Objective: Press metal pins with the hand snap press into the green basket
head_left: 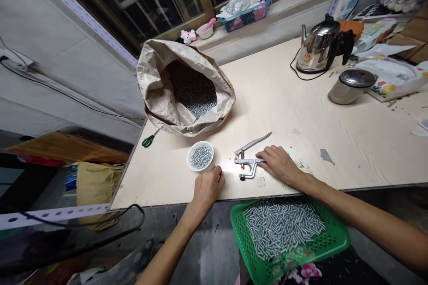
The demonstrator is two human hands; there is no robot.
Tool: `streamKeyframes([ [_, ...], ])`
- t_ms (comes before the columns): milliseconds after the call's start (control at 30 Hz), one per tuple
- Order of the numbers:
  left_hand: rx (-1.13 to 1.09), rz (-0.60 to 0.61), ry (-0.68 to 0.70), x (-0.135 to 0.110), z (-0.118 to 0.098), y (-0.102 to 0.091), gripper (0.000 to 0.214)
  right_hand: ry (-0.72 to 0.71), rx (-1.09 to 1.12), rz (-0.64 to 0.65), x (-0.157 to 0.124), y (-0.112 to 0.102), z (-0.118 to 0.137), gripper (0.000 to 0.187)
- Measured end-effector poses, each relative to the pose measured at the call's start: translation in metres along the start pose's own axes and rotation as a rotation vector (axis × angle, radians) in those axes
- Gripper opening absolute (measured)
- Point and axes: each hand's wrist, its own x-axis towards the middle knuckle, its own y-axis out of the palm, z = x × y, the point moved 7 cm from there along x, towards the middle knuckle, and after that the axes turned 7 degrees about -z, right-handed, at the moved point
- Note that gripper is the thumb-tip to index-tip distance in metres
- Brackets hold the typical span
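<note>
My right hand lies on the table, its fingers closed over the lower handle of a pair of metal press pliers whose upper handle stands up and away. My left hand is curled near the table's front edge, just below and right of a small white bowl full of small metal parts; its fingertips pinch together, and what they hold is too small to see. Below the table edge, a green plastic basket holds several silver metal pieces.
A big paper sack of metal parts stands open at the back left, green-handled scissors beside it. An electric kettle, a lidded steel pot and packets sit at the far right. A blue basket rests on the window sill.
</note>
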Motion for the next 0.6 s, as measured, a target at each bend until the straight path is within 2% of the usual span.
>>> streamKeyframes([
  [67, 0.115, 0.087, 0.055, -0.006, -0.007, 0.016, 0.02, 0.005, -0.012, 0.002, 0.001, 0.0, 0.0, 0.016],
  [167, 0.135, 0.119, 0.093, -0.005, -0.007, 0.029, 0.023, 0.008, -0.009, 0.002, 0.0, 0.001, -0.001, 0.015],
  [300, 0.041, 0.125, 0.117, -0.001, -0.003, 0.03, 0.024, 0.001, -0.011, -0.018, 0.0, 0.0, -0.001, 0.015],
  [433, 0.042, 0.072, 0.169, -0.005, -0.006, 0.028, 0.027, -0.037, -0.051, -0.038, 0.0, 0.001, 0.001, 0.017],
  [533, -0.141, -0.02, 0.126, -0.006, -0.007, 0.026, 0.024, -0.114, -0.092, -0.05, 0.0, 0.001, 0.007, 0.022],
  [600, -0.427, -0.048, -0.01, -0.004, -0.002, 0.028, 0.019, -0.166, -0.111, -0.064, -0.001, -0.002, 0.012, 0.024],
])
